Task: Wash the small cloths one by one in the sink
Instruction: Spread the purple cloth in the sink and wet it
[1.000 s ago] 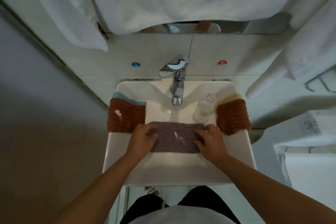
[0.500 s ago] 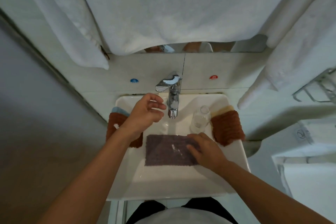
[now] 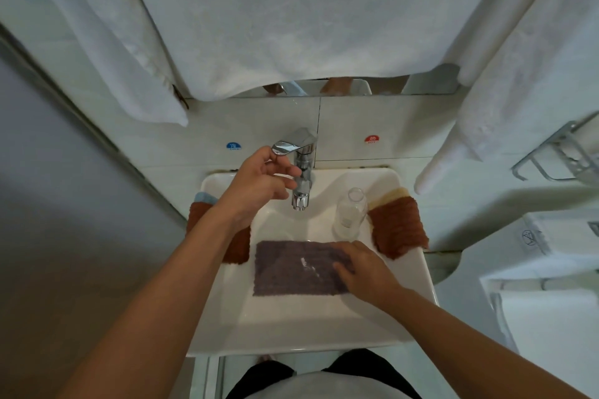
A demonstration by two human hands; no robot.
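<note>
A grey-purple small cloth [image 3: 291, 269] lies flat in the white sink [image 3: 291, 330], with a pale smear at its middle. My right hand [image 3: 364, 272] rests on the cloth's right end, fingers laid over it and hiding that edge. My left hand [image 3: 261, 183] is raised beside the chrome tap [image 3: 303, 178], fingers loosely curled, its index fingertip touching the underside of the lever's tip. I see no water running from the spout. A brown cloth with a blue edge [image 3: 238, 248] hangs over the left rim, partly behind my left forearm. Another brown cloth with a cream edge [image 3: 400, 227] drapes the right rim.
A clear glass bottle [image 3: 351, 214] stands in the basin between the tap and the right brown cloth. White towels [image 3: 291, 16] hang above the sink, covering most of the mirror. A metal rack [image 3: 557, 155] juts from the right wall. A grey wall closes the left side.
My left hand let go of the grey-purple cloth and rose to the tap lever. My right hand stayed on the cloth's right end. The camera tilted upward.
</note>
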